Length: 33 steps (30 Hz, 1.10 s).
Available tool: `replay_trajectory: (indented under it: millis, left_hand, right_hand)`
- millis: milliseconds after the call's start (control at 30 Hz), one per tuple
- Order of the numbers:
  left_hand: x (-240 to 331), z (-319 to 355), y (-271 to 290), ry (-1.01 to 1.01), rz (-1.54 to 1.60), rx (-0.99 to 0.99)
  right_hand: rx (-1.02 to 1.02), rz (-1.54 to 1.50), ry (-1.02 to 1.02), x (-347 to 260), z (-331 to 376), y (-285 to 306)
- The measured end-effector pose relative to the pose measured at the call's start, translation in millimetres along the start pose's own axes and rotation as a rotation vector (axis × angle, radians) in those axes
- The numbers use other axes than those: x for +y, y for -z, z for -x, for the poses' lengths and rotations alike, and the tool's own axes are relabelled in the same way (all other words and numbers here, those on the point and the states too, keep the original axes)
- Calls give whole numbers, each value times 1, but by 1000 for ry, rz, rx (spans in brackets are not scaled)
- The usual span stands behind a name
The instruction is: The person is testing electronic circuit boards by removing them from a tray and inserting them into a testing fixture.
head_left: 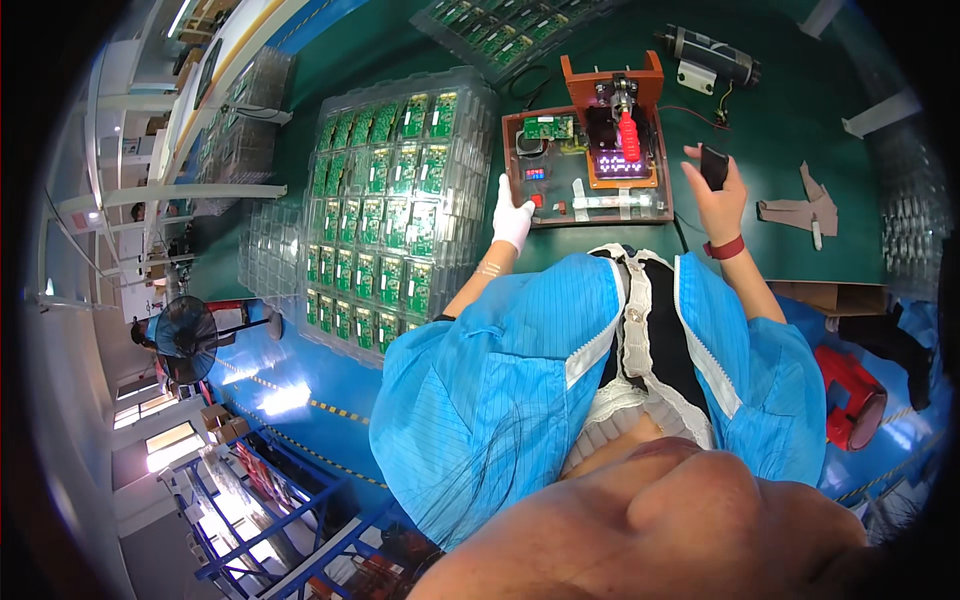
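Note:
My left hand [512, 215], in a white glove, lies against the left side of a brown-red test fixture [655, 207]. Its fingers stretch along the side and its thumb is beside a red switch [537, 201]. On the fixture are a small green circuit board [548, 127], a lit number display [535, 174] and a clamp with a red handle [629, 135]. Just right of the fixture, my bare right hand [722, 205] holds a small black object [714, 167] whose kind I cannot make out. A red band circles that wrist.
Left of the fixture are stacked clear trays [468, 150] with rows of green circuit boards. More board trays [500, 30] lie at the back. A black cylindrical device [712, 58] with wires stands at the back right. A brown cut-out piece [803, 210] lies at the right.

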<state>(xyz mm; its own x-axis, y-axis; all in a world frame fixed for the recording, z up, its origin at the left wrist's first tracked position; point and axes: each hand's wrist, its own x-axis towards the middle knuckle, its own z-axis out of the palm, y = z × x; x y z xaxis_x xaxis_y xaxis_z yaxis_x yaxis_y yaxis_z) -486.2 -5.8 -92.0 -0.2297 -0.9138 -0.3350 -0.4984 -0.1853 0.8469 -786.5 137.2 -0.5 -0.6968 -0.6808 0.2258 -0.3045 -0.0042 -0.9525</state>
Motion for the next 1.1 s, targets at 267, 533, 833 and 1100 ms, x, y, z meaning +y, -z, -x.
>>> replay_trajectory:
  millis: [267, 533, 833, 1100]
  left_hand:
    - [-18, 16, -2, -31, 15, 90]
    - [-17, 16, -7, -201, -214, 214]
    - [68, 8, -64, -984, -584, -120]
    - [62, -22, -86, -1092, -856, -288]
  right_hand:
    - [-300, 200, 984, -45, -33, -36]
    - [-208, -1, 507, -127, -74, -39]
    - [-415, -126, -99, -102, -159, -84]
    - [-542, -344, -180, -88, -162, -91]
